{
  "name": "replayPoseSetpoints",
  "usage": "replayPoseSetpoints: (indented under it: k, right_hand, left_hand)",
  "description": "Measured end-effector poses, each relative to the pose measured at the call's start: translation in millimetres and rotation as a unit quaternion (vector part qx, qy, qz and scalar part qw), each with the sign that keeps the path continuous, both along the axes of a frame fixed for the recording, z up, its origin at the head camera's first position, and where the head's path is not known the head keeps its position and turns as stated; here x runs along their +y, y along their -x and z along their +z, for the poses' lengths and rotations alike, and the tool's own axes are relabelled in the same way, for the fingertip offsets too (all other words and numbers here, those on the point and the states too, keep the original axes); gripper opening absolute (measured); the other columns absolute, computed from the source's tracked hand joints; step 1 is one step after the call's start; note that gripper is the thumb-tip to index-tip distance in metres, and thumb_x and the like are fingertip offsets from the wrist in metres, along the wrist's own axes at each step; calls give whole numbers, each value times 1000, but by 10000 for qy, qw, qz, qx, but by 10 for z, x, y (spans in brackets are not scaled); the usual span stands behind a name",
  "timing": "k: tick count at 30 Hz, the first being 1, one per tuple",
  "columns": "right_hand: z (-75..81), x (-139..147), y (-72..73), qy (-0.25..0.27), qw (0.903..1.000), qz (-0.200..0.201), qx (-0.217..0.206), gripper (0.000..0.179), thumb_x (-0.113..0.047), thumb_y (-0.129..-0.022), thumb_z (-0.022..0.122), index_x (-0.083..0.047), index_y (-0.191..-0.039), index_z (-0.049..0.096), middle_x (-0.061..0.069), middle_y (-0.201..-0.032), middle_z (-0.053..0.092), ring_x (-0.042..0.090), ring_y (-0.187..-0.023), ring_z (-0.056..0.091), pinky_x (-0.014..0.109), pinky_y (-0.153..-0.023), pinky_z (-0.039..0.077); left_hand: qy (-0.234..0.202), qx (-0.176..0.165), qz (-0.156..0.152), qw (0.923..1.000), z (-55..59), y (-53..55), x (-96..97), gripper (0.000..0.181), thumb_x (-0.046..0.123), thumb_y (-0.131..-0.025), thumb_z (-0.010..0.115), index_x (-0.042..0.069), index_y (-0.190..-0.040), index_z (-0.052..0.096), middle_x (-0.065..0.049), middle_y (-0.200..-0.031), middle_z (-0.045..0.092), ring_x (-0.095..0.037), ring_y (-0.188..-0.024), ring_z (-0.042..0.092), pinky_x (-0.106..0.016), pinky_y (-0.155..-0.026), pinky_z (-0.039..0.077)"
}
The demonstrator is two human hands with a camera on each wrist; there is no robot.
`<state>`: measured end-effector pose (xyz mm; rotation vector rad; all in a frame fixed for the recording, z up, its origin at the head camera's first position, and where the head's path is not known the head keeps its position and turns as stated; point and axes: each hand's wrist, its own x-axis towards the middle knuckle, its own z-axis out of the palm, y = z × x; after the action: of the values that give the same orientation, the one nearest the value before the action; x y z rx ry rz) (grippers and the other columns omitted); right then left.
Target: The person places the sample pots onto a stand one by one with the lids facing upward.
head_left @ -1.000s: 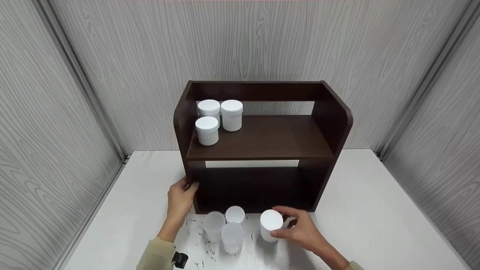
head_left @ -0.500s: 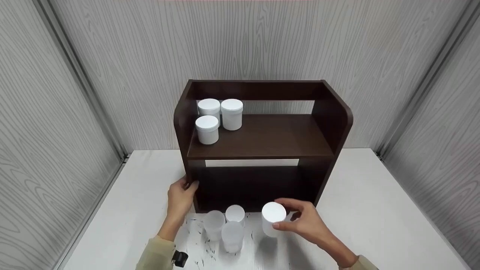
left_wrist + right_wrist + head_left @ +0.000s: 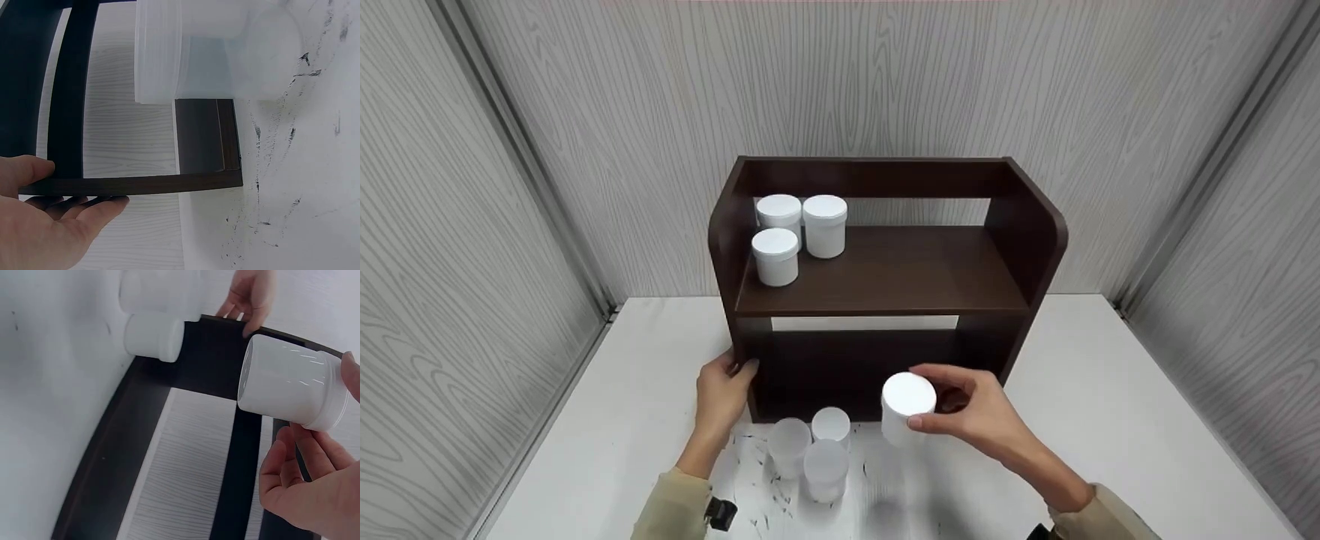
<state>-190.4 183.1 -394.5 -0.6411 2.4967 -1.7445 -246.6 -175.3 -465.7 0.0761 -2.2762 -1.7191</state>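
My right hand point(image 3: 979, 412) pinches a white lidded jar point(image 3: 906, 409) by its lid, thumb on one side and fingers on the other. In the right wrist view the jar point(image 3: 289, 382) is held up off the table. My left hand point(image 3: 721, 394) grips the left side panel of a dark brown two-tier shelf point(image 3: 877, 309), thumb inside and fingers outside, as the left wrist view confirms. On the upper tier at the left stand three white lidded jars point(image 3: 825, 229). Two translucent containers point(image 3: 826, 469) and a white jar point(image 3: 831, 425) stand on the table before the shelf.
The white table point(image 3: 607, 420) bears dark scuff marks near the containers. Grey wood-grain panels point(image 3: 877, 82) enclose the back and both sides, the back one close behind the shelf.
My right hand has lifted the white jar from the table, raising it toward the lower tier's front. My left hand has kept its grip on the shelf's side panel.
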Motion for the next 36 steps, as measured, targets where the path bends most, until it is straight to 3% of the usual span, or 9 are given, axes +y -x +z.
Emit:
replayPoseSetpoints:
  k: [18, 24, 29, 36]
  right_hand:
    - [772, -221, 125, 226, 9996, -88, 122, 59, -13, -77, 95, -5, -130, 73, 10, -118, 74, 31, -97, 72, 37, -86, 61]
    - [974, -324, 269, 351, 9991, -121, 184, 58, -12, -76, 94, -5, -130, 73, 9, -117, 75, 31, -104, 67, 37, -87, 59]
    - [1115, -407, 419, 440, 9989, -142, 103, 60, -13, -77, 94, -5, -132, 72, 10, -117, 75, 35, -98, 71, 36, -85, 60]
    - [1240, -574, 669, 693, 9975, -117, -39, 58, -13, -78, 93, -2, -131, 72, 12, -119, 75, 30, -100, 72, 36, -87, 62]
  left_hand:
    - [-62, -58, 30, 10000, 0, 6, 8, 48, 11, -105, 60, -15, -144, 52, -33, -142, 58, -44, -132, 58, -49, -107, 52]
    - [-27, -69, 65, 10000, 11, 3, 7, 47, 10, -104, 61, -14, -144, 54, -32, -142, 59, -44, -131, 59, -50, -107, 52]
    - [93, -92, 57, 9999, 29, -22, 11, 48, 10, -105, 60, -15, -145, 52, -33, -142, 58, -46, -132, 58, -51, -107, 52]
    - [107, -98, 48, 9999, 31, -24, 6, 49, 11, -105, 60, -14, -146, 51, -34, -143, 57, -45, -133, 57, -51, -107, 52]
